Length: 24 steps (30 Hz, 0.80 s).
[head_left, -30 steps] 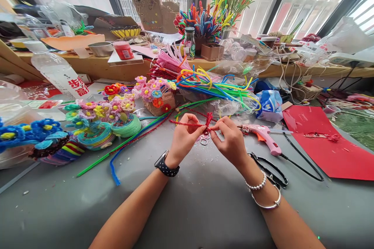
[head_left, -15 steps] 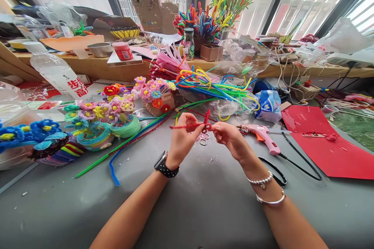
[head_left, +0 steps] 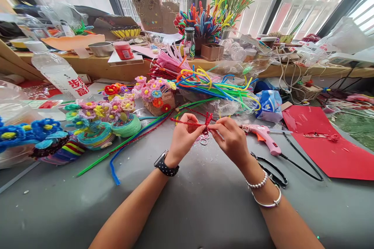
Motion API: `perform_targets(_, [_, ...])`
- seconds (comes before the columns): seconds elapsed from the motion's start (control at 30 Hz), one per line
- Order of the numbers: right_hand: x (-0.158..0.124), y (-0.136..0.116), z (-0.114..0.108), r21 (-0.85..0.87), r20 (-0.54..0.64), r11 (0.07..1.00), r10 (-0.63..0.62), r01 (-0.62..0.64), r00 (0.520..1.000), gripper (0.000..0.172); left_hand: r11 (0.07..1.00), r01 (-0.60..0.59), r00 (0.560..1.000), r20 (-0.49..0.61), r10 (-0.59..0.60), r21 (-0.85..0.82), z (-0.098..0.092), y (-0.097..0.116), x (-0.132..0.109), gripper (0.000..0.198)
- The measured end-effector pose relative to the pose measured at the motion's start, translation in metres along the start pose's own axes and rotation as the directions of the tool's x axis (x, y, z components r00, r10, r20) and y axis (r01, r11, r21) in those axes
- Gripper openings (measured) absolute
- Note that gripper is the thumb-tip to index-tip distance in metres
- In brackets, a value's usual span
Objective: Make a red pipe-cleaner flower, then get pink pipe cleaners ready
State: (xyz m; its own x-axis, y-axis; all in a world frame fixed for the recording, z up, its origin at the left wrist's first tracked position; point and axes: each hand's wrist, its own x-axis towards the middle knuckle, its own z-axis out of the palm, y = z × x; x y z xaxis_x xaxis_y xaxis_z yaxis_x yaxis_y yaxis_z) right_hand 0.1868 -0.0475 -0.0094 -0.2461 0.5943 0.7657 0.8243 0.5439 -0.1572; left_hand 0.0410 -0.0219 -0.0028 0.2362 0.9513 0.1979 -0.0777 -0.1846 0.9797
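Note:
Between my two hands is a red tinsel pipe cleaner (head_left: 207,118), bent and twisted into a small shape with one end sticking up. My left hand (head_left: 184,136) pinches it between thumb and fingers, and a long straight tail of it runs out to the left past the fingers. From the other side my right hand (head_left: 230,136) pinches the twisted part with its fingertips. Just beneath, the handles of a pair of scissors (head_left: 203,140) lie on the grey table (head_left: 187,206); the blades are hidden.
A pink glue gun (head_left: 264,136) with a black cable lies right of my hands, beside red card (head_left: 330,143). Pipe-cleaner flower pots (head_left: 125,126) stand at left. Behind lies a heap of coloured pipe cleaners (head_left: 216,87). A tilted plastic bottle (head_left: 58,70) is at far left.
My right hand has turned and opened from a tighter fist into a fingertip pinch close to the left fingers. The left hand has barely moved.

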Motion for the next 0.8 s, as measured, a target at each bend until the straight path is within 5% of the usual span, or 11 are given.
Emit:
perform_targets(0.1, [0.001, -0.01, 0.004, 0.169, 0.057, 0.953, 0.244, -0.25, 0.968, 0.012, 0.949, -0.165, 0.979, -0.068, 0.19, 0.267, 0.001, -0.001, -0.003, 0.021])
perform_targets(0.17, [0.003, -0.014, 0.006, 0.338, 0.163, 0.805, 0.46, -0.488, 0.873, 0.013, 0.845, -0.264, 0.945, -0.051, 0.324, 0.466, 0.001, -0.002, -0.006, 0.016])
perform_targets(0.27, [0.004, -0.013, 0.007, 0.549, 0.513, 0.268, 0.64, -0.792, 0.572, 0.017, 0.645, -0.39, 0.881, 0.062, 0.469, 0.657, 0.001, -0.003, -0.01, 0.011])
perform_targets(0.33, [0.006, -0.009, 0.005, 0.52, 0.768, -0.171, 0.523, -0.837, 0.371, 0.015, 0.561, -0.443, 0.847, 0.121, 0.517, 0.699, 0.0, -0.004, -0.012, 0.009])
perform_targets(0.37, [0.006, -0.007, 0.004, 0.469, 0.847, -0.336, 0.432, -0.816, 0.309, 0.013, 0.558, -0.451, 0.843, 0.128, 0.522, 0.697, 0.001, -0.003, -0.012, 0.009])
perform_targets(0.43, [0.008, -0.005, 0.002, 0.4, 0.91, -0.516, 0.319, -0.757, 0.264, 0.01, 0.636, -0.421, 0.866, 0.079, 0.493, 0.647, 0.001, -0.003, -0.011, 0.01])
perform_targets(0.5, [0.009, -0.005, 0.001, 0.432, 0.897, -0.526, 0.337, -0.733, 0.287, 0.01, 0.769, -0.35, 0.908, -0.007, 0.418, 0.534, 0.002, -0.001, -0.009, 0.014])
perform_targets(0.6, [0.01, -0.005, 0.0, 0.577, 0.781, -0.359, 0.506, -0.733, 0.367, 0.016, 0.922, -0.231, 0.957, -0.1, 0.274, 0.312, 0.002, 0.0, -0.005, 0.019])
perform_targets(0.8, [0.009, -0.001, -0.003, 0.637, 0.621, 0.019, 0.58, -0.771, 0.527, 0.026, 0.999, -0.026, 0.995, -0.098, 0.028, 0.019, 0.001, 0.003, -0.001, 0.027])
